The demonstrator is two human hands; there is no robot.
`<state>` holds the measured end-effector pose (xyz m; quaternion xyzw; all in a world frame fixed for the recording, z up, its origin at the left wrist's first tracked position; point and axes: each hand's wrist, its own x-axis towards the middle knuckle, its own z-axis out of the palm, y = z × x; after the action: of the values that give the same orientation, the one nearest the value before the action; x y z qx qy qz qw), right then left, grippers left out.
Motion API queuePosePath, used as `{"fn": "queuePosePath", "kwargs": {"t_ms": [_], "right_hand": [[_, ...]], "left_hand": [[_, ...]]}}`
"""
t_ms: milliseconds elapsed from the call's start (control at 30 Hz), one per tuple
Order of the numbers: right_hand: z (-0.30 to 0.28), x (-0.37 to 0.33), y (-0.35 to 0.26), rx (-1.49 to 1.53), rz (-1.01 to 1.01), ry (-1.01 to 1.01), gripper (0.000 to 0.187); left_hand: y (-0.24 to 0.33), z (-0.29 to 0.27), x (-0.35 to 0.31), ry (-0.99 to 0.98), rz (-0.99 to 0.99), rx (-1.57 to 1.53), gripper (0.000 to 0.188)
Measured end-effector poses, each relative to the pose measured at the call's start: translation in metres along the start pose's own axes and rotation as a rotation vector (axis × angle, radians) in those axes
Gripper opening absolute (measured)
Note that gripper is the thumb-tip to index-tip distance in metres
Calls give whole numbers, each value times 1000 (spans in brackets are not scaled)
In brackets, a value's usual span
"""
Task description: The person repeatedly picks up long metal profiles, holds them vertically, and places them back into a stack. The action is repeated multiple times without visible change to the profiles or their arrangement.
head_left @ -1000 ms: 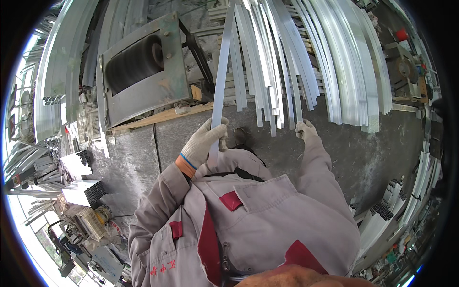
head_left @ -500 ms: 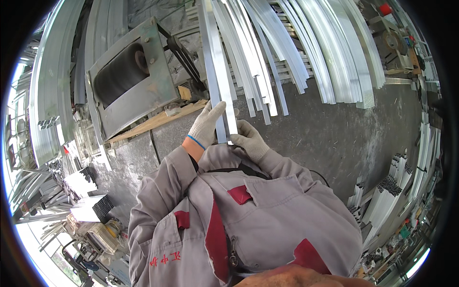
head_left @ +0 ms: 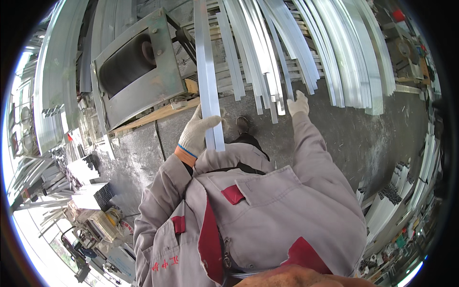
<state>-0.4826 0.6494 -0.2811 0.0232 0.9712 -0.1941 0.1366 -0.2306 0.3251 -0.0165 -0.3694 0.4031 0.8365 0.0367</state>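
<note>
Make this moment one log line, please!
Left white-gloved hand: gripping long silver metal strips | Right white-gloved hand: open near another silver metal strip | Upper left: grey metal frame around dark roller

Bars [head_left: 208,86] at upper centre look like smooth, satiny silver metal; the stack [head_left: 349,57] at upper right is way glossier. Gloves [head_left: 192,136] are nubby knit cloth, jacket's [head_left: 272,215] matt fabric. Upper left: dull dark roller [head_left: 124,67], scuffed metal frame [head_left: 143,98], rough wood plank [head_left: 148,117]. Floor's [head_left: 344,143] matt, scratchy grey.
</note>
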Motion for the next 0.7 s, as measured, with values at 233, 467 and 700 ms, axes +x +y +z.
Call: {"fn": "queuePosePath", "kwargs": {"t_ms": [233,467,700], "right_hand": [[70,43,48,127,20,-196,67],[-15,11,23,1099,262,-567,52],[-59,-33,-5,1212,237,-767,53]], "left_hand": [[1,-2,-12,-10,3,-30,61],[6,-1,-14,-7,11,-23,63],[-2,6,-3,-75,16,-130,67]]}}
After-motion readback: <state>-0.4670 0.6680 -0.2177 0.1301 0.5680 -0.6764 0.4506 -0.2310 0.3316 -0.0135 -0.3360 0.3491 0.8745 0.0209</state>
